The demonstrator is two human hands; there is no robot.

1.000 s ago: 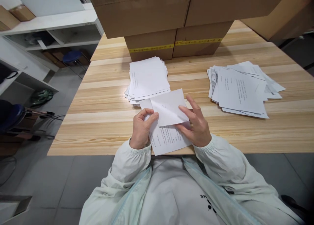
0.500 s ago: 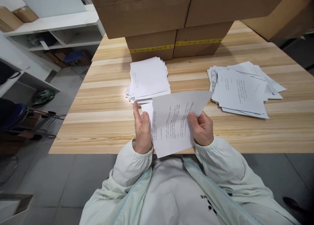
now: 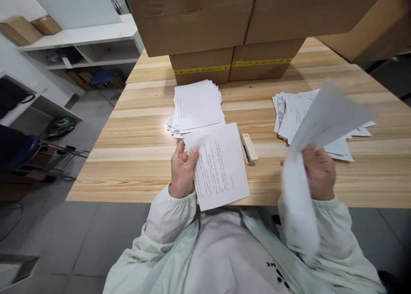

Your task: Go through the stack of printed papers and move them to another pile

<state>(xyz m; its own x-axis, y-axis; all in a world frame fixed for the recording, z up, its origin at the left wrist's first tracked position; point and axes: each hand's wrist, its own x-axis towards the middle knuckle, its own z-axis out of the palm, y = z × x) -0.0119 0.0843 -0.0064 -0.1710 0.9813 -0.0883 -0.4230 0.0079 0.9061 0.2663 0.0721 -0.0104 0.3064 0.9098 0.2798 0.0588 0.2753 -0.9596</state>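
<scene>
My left hand (image 3: 183, 170) pinches the left edge of a printed sheet of paper (image 3: 221, 165), thumb on top; whether more sheets lie under it I cannot tell. At the right, my right hand (image 3: 319, 172) grips another sheet of paper (image 3: 330, 114), which is bent and blurred by motion. Between the hands a cream stapler (image 3: 249, 148) lies on the table. Beyond my left hand is a stack of papers (image 3: 199, 105). A second, looser pile of papers (image 3: 290, 118) lies behind my right hand, partly covered by the moving sheet.
Large cardboard boxes (image 3: 199, 20) stand stacked at the back of the wooden table (image 3: 128, 157). Off to the left are white shelves (image 3: 93, 35), a blue stool (image 3: 104, 77) and cables on the grey tiled floor (image 3: 105, 230).
My right hand has moved right, carrying the top sheet away from the one in my left hand. The stapler, hidden before, now shows. My left hand has stayed nearly in place.
</scene>
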